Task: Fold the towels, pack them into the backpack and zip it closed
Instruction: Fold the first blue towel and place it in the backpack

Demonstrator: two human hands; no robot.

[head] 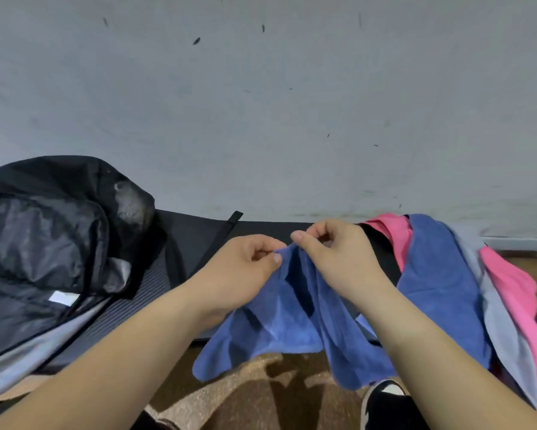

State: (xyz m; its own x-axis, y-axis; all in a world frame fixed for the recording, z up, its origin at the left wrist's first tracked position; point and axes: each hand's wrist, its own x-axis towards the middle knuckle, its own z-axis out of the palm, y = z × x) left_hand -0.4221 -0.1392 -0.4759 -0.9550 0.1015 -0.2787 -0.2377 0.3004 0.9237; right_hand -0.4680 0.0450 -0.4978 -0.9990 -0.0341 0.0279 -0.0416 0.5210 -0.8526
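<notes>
Black-and-white shoe [385,398] at the bottom edge, on brown floor [254,395]. Above it a blue towel [292,321] hangs, lower edge over the floor. Left hand [245,268] and right hand [332,252] pinch its top edge, both grips clamped on the cloth, thumbs close together. Dark mat [195,237] behind. Black backpack [53,243] lies open on it, far left. Pile of towels [447,274], blue, grey, pink, far right. Grey wall [261,103] beyond.
</notes>
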